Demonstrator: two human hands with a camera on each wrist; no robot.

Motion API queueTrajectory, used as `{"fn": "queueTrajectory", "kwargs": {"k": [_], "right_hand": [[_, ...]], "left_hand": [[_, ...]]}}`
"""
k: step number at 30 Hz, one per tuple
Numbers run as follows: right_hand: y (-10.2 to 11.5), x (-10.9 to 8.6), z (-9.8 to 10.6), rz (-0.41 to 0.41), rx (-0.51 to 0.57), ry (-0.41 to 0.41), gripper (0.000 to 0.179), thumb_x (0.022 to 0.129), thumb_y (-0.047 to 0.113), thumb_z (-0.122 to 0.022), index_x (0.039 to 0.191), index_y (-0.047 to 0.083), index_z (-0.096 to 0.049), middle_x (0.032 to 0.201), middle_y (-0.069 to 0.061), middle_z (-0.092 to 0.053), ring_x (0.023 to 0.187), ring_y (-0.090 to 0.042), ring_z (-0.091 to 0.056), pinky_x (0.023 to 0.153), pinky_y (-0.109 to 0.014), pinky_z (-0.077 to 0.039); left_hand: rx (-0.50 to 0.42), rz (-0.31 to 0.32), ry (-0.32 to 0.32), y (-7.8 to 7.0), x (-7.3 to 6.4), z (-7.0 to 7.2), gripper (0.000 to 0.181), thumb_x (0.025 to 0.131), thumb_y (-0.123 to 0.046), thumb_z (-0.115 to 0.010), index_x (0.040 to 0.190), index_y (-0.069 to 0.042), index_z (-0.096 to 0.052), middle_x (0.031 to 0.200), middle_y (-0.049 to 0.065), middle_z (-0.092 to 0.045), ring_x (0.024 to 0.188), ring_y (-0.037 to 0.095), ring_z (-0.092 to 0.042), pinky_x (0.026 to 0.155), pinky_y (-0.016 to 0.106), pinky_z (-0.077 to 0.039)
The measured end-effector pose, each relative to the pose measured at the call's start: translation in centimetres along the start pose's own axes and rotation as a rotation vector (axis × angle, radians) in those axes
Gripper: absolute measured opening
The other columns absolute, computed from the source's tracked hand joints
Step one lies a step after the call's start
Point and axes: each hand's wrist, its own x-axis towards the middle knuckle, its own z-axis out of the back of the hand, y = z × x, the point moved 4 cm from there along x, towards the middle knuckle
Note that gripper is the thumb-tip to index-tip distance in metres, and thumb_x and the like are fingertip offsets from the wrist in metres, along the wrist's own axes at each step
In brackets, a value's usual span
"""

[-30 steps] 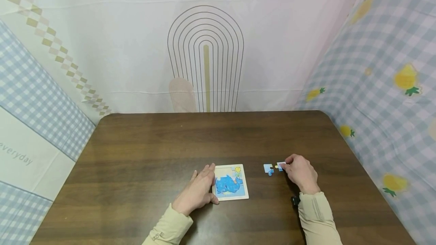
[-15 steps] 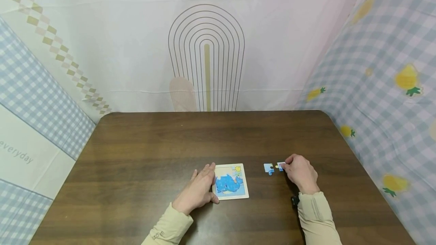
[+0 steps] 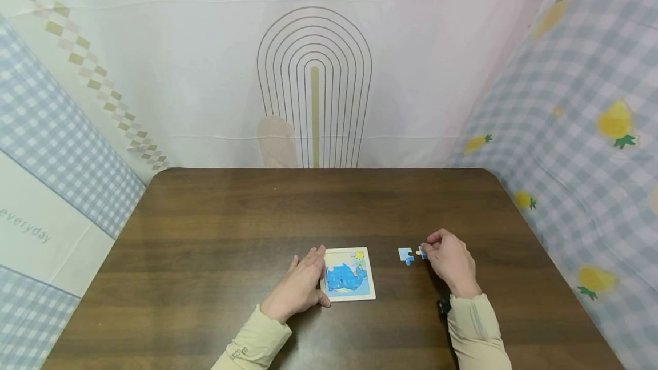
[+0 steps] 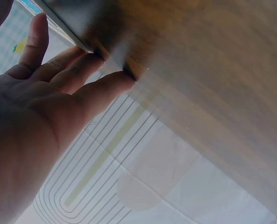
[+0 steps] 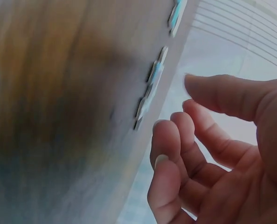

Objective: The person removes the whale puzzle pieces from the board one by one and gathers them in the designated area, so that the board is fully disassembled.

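Head view: my left hand (image 3: 297, 290) lies against the left edge of the framed puzzle (image 3: 349, 280), thumb at the near corner and fingers extended along the side, touching it without clasping. The puzzle sits flat on the brown counter (image 3: 231, 227), showing a blue animal and a yellow sun. To its right, two loose puzzle pieces lie close together but apart, the left piece (image 3: 405, 254) and the right piece (image 3: 422, 252). My right hand (image 3: 452, 262) is over that right piece, fingertips partly covering it. Beyond the counter hangs a pale cloth (image 3: 216, 73) with an arch pattern.

Left wrist view: my fingers reach out straight; some meet the puzzle's edge, and one stretches past its corner. Only a strip of the puzzle shows at the top.

Right wrist view: both loose pieces lie on the counter, clear of my fingers. My right hand is loosely bent and released, with a gap between thumb and fingers and nothing in it.
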Motion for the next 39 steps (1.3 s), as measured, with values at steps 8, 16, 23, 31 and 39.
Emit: {"fn": "queueTrajectory", "kwargs": {"k": [8, 16, 23, 31, 39], "right_hand": [[1.2, -0.5, -0.6, 0.026, 0.033, 0.005, 0.024, 0.093, 0.03, -0.063, 0.103, 0.008, -0.064, 0.087, -0.003, -0.063, 0.071, -0.018, -0.057, 0.059, -0.034, -0.042], [2.8, -0.9, -1.6, 0.064, 0.029, -0.002, 0.021, 0.091, 0.028, -0.066, 0.1, 0.009, -0.065, 0.083, -0.001, -0.061, 0.068, -0.017, -0.056, 0.058, -0.034, -0.042], [4.2, -1.1, -2.7, 0.11, 0.03, -0.007, 0.019, 0.091, 0.025, -0.068, 0.098, 0.008, -0.064, 0.08, -0.002, -0.058, 0.064, -0.017, -0.052, 0.055, -0.032, -0.039], [6.3, -1.5, -4.0, 0.184, 0.076, 0.014, 0.016, 0.09, 0.023, -0.07, 0.097, 0.01, -0.065, 0.078, -0.001, -0.056, 0.064, -0.017, -0.051, 0.056, -0.03, -0.043], [7.8, -1.6, -4.7, 0.267, 0.104, 0.005, 0.013, 0.091, 0.021, -0.069, 0.098, 0.012, -0.066, 0.08, 0.0, -0.056, 0.068, -0.017, -0.05, 0.059, -0.03, -0.044]], "left_hand": [[0.001, 0.0, -0.002, 0.0, 0.0, 0.0, 0.043, 0.065, -0.024, -0.089, 0.081, -0.012, -0.051, 0.152, 0.02, -0.034, 0.14, 0.037, -0.032, 0.108, 0.063, -0.025], [-0.001, -0.002, -0.002, 0.0, -0.2, 0.0, 0.044, 0.065, -0.025, -0.089, 0.08, -0.012, -0.05, 0.152, 0.02, -0.034, 0.14, 0.037, -0.032, 0.108, 0.063, -0.025], [-0.009, 0.005, 0.0, 0.0, 0.0, 0.0, 0.043, 0.066, -0.025, -0.089, 0.08, -0.013, -0.05, 0.153, 0.02, -0.034, 0.14, 0.038, -0.031, 0.108, 0.063, -0.024], [-0.008, 0.007, 0.002, 0.0, 0.0, -0.1, 0.043, 0.066, -0.025, -0.089, 0.08, -0.013, -0.05, 0.153, 0.019, -0.034, 0.141, 0.037, -0.031, 0.109, 0.062, -0.024], [0.004, 0.001, -0.005, 0.0, 0.0, -0.1, 0.044, 0.066, -0.028, -0.088, 0.08, -0.014, -0.049, 0.153, 0.02, -0.033, 0.14, 0.037, -0.031, 0.109, 0.063, -0.024]]}}
